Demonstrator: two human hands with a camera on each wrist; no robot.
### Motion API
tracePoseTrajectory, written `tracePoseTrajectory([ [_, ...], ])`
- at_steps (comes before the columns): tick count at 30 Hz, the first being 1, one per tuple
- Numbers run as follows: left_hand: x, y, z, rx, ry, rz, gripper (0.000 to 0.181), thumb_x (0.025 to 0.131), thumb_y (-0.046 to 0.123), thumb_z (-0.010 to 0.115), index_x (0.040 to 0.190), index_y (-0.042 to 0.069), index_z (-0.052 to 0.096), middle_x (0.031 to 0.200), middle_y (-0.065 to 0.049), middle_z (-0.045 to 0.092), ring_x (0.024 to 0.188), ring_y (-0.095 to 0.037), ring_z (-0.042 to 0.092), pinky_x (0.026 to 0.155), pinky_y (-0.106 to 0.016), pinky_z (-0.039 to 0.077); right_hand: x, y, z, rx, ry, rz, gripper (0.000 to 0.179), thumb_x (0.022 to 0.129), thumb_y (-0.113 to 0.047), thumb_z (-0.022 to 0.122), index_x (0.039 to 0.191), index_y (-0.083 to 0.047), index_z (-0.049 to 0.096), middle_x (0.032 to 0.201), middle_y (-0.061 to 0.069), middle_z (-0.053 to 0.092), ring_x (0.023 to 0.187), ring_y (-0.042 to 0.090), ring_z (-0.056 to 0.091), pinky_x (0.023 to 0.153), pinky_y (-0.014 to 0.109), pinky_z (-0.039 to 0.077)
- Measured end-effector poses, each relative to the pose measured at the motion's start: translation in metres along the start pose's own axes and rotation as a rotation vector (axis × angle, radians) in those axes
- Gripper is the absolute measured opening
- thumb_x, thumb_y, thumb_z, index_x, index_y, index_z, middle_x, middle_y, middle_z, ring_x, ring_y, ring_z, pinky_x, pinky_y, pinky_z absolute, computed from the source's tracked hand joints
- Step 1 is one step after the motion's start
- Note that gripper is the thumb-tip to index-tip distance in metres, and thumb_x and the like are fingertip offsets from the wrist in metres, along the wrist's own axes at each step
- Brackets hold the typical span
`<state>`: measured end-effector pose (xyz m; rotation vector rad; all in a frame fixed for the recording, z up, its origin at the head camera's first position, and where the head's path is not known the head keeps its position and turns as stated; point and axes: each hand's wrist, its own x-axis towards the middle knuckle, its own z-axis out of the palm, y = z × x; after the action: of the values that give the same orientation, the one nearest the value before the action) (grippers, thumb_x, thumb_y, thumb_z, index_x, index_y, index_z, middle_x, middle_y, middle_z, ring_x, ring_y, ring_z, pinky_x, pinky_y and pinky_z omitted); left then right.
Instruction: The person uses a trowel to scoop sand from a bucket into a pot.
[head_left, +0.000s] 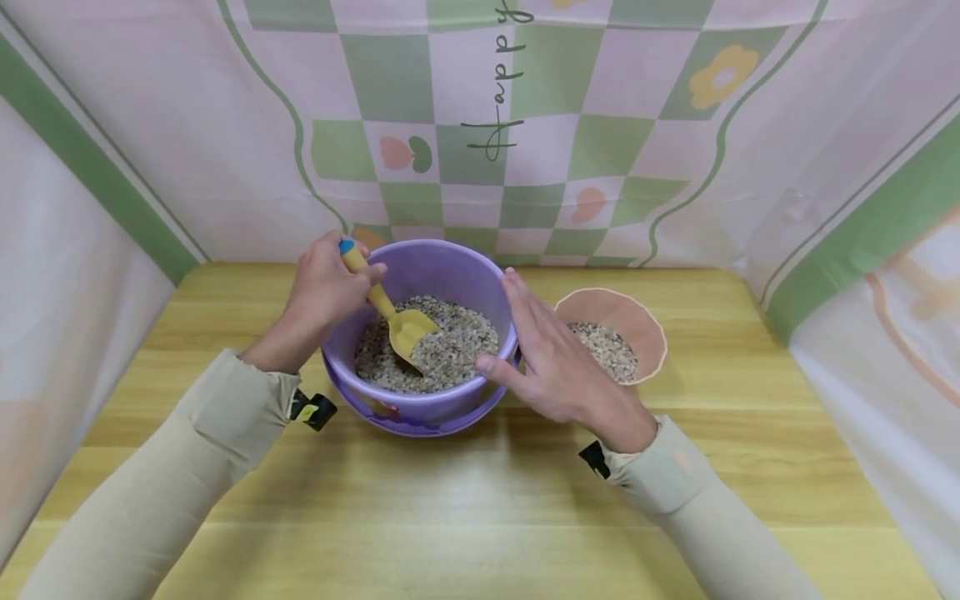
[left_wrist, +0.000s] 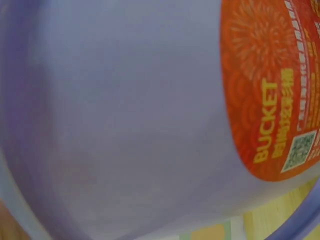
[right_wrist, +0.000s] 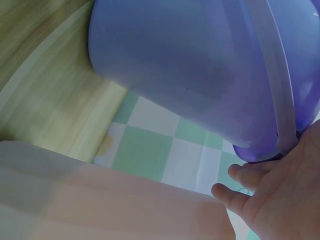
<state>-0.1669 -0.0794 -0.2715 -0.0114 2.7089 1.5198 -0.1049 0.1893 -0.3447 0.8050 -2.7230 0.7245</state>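
My left hand [head_left: 324, 287] grips the handle of a yellow toy shovel [head_left: 409, 332] with a blue end. The shovel tilts down into a purple bucket [head_left: 450, 262], its blade partly in the small mixed-colour gravel [head_left: 467, 346]. My right hand [head_left: 553, 362] rests against the bucket's right rim, fingers straight and thumb over the near edge. In the left wrist view, the bucket's side shows a red label [left_wrist: 265, 95], while the shovel is out of sight. The right wrist view has my right hand [right_wrist: 285, 200] beside the bucket's rim and handle [right_wrist: 272, 65].
A pink scalloped bowl [head_left: 647, 329] with some gravel in it stands just right of the bucket, partly behind my right hand. Both stand on a wooden table [head_left: 465, 508]. A checkered cloth [head_left: 547, 92] hangs behind, with pale cloth at both sides.
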Motion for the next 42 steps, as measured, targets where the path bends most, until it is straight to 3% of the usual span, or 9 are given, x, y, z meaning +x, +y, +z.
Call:
tracePoseTrajectory([
  [6, 0.0009, 0.0011, 0.0017, -0.034, -0.004, -0.011, 0.030, 0.098, 0.008, 0.062, 0.122, -0.003, 0.049, 0.108, -0.019, 0.056, 0.086, -0.028, 0.066, 0.076, -0.038, 0.063, -0.0012, -0.0004, -0.0005, 0.006, 0.003, 0.003, 0.093, 0.097, -0.068, 0.040, 0.159, -0.019, -0.008, 0.166, 0.007, -0.001, 0.151, 0.029, 0.014, 0.122, 0.051, 0.020],
  [17, 0.0040, 0.0033, 0.0040, -0.069, -0.011, -0.030, 0.029, 0.097, 0.008, 0.063, 0.121, -0.003, 0.050, 0.108, -0.020, 0.057, 0.086, -0.029, 0.068, 0.077, -0.038, 0.063, -0.0006, -0.0008, -0.0013, -0.022, 0.004, -0.005, 0.096, 0.096, -0.070, 0.040, 0.159, -0.017, -0.008, 0.166, 0.007, -0.001, 0.151, 0.029, 0.014, 0.123, 0.050, 0.020],
  [22, 0.0048, 0.0052, 0.0046, -0.089, -0.009, -0.041, 0.030, 0.098, 0.009, 0.063, 0.122, -0.002, 0.050, 0.109, -0.019, 0.057, 0.087, -0.028, 0.068, 0.074, -0.033, 0.063, -0.0006, 0.0000, -0.0016, -0.038, 0.015, -0.015, 0.097, 0.096, -0.070, 0.040, 0.159, -0.012, -0.005, 0.165, 0.009, 0.000, 0.151, 0.029, 0.014, 0.123, 0.049, 0.020],
  [29, 0.0062, 0.0072, 0.0061, -0.098, 0.001, -0.054, 0.032, 0.098, 0.011, 0.063, 0.123, -0.002, 0.049, 0.110, -0.018, 0.056, 0.084, -0.026, 0.067, 0.069, -0.030, 0.063, -0.0015, -0.0005, -0.0017, -0.039, 0.006, 0.001, 0.096, 0.096, -0.069, 0.041, 0.159, -0.016, -0.008, 0.165, 0.008, -0.001, 0.151, 0.028, 0.013, 0.123, 0.050, 0.019],
  [37, 0.0079, 0.0068, 0.0075, -0.225, -0.005, -0.081, 0.035, 0.098, 0.008, 0.063, 0.126, -0.004, 0.046, 0.114, -0.020, 0.055, 0.087, -0.028, 0.071, 0.073, -0.030, 0.063, -0.0002, 0.0002, -0.0017, -0.038, 0.014, -0.006, 0.095, 0.096, -0.070, 0.040, 0.159, -0.017, -0.008, 0.166, 0.007, -0.002, 0.151, 0.029, 0.013, 0.122, 0.052, 0.020],
  [42, 0.0090, 0.0050, 0.0091, -0.234, 0.002, -0.097, 0.034, 0.098, 0.009, 0.063, 0.126, -0.004, 0.047, 0.113, -0.019, 0.056, 0.084, -0.025, 0.071, 0.071, -0.028, 0.063, 0.0003, -0.0003, -0.0007, -0.038, -0.002, 0.000, 0.095, 0.096, -0.070, 0.040, 0.158, -0.018, -0.010, 0.166, 0.006, -0.004, 0.151, 0.028, 0.012, 0.122, 0.051, 0.019],
])
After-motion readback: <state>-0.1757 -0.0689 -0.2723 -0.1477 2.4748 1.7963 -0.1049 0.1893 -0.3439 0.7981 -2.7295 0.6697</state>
